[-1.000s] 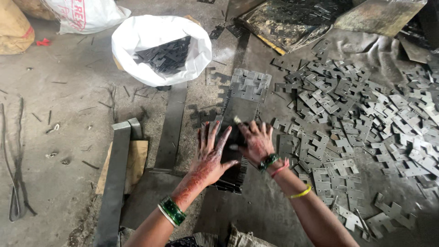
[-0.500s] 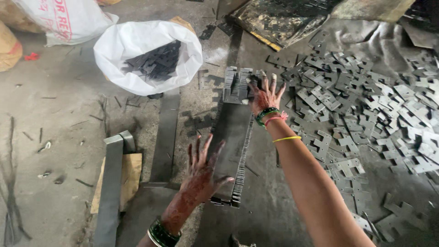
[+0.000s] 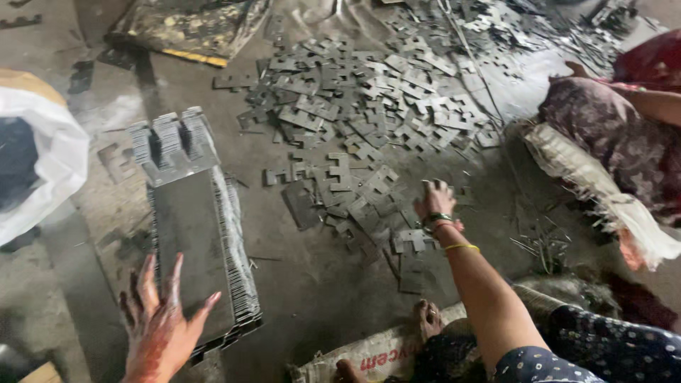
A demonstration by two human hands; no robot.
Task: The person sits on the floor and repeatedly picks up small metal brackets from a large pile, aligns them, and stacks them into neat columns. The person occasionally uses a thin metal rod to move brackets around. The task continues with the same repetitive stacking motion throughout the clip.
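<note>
Below, on the grimy floor (image 3: 319,284), a long stack of thin metal plates (image 3: 202,227) is steadied by the left hand (image 3: 159,323), its fingers spread flat against the near end. Further right, the right hand (image 3: 434,201) is lowered onto a scatter of loose stamped metal pieces (image 3: 369,128); whether one is gripped cannot be told, the fingers being hidden. A white sack (image 3: 39,163) is cut off at left, and another person's patterned clothing (image 3: 617,142) is partly seen at right.
</note>
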